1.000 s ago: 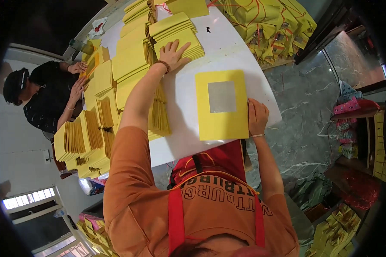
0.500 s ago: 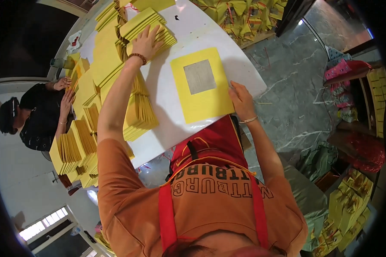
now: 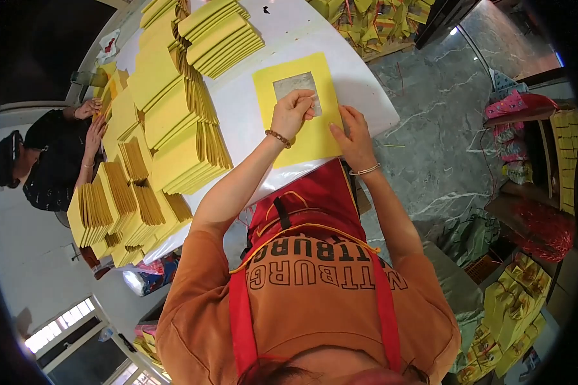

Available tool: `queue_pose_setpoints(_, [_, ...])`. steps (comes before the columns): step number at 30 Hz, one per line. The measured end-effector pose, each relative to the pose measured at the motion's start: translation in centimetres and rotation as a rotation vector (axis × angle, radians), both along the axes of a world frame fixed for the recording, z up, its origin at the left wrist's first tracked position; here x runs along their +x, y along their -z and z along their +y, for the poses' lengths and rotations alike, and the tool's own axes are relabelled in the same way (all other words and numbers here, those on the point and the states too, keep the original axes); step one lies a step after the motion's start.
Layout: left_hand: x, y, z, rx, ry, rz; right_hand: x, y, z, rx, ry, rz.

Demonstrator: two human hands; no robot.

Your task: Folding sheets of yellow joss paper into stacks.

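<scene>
Yellow paper sheet (image 3: pixel 302 109) with a silver foil square (image 3: pixel 293 86) lies flat at the white table's (image 3: pixel 366 83) near edge. Our left hand (image 3: pixel 291 114) curls, fingertips pinching at the foil's lower edge, while our right hand (image 3: pixel 353 136) presses half-open on the sheet's right side. We judge a careless tug could tear or crease the thin foil, or slide the sheet off the edge.

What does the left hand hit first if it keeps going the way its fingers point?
Likely the silver foil square on the yellow sheet: the left hand has its fingertips at the square's lower edge already. Beyond lies bare white table.
</scene>
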State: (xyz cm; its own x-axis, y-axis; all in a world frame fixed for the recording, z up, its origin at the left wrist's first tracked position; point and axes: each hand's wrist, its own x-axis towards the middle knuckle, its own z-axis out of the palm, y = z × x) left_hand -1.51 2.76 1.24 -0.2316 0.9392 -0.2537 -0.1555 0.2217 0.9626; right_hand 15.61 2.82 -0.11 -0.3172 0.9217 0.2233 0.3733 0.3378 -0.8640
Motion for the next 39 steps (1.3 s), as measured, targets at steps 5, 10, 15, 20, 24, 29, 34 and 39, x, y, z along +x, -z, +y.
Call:
queue_pose_setpoints(5, [0.8,-0.9,0.1,0.029,-0.037,-0.083,-1.2,-1.8,-1.2,0.188,-0.056,-0.096])
queue_pose_setpoints(10, [0.2,-0.3,0.2,0.027,-0.038,-0.041,-2.5,-2.4,-2.4,0.126,-0.182,0.015])
queue_pose_setpoints(15, [-0.2,0.4,0.0,0.031,-0.051,-0.084,-2.4,-0.6,-1.9,-0.095,-0.179,0.221])
queue_pose_setpoints(20, [-0.1,0.4,-0.1,0.016,-0.059,-0.067,-2.9,-0.4,-1.2,-0.556,-0.131,0.616])
queue_pose_setpoints(24, [0.1,0.5,-0.4,0.041,-0.137,-0.001,-3.5,-0.8,0.5,-0.701,-0.058,0.727])
queue_pose_setpoints(29, [0.3,0.8,-0.3,0.037,-0.191,0.019,-3.7,0.3,2.0,-0.878,-0.094,0.895])
queue_pose_setpoints(34, [0.0,1.7,-0.2,0.082,-0.199,0.029,-3.5,-0.4,2.2,-0.951,-0.202,1.024])
queue_pose_setpoints(39, [0.1,2.0,-0.1,0.106,-0.206,-0.024,-3.8,-0.6,1.9,-0.807,-0.213,0.824])
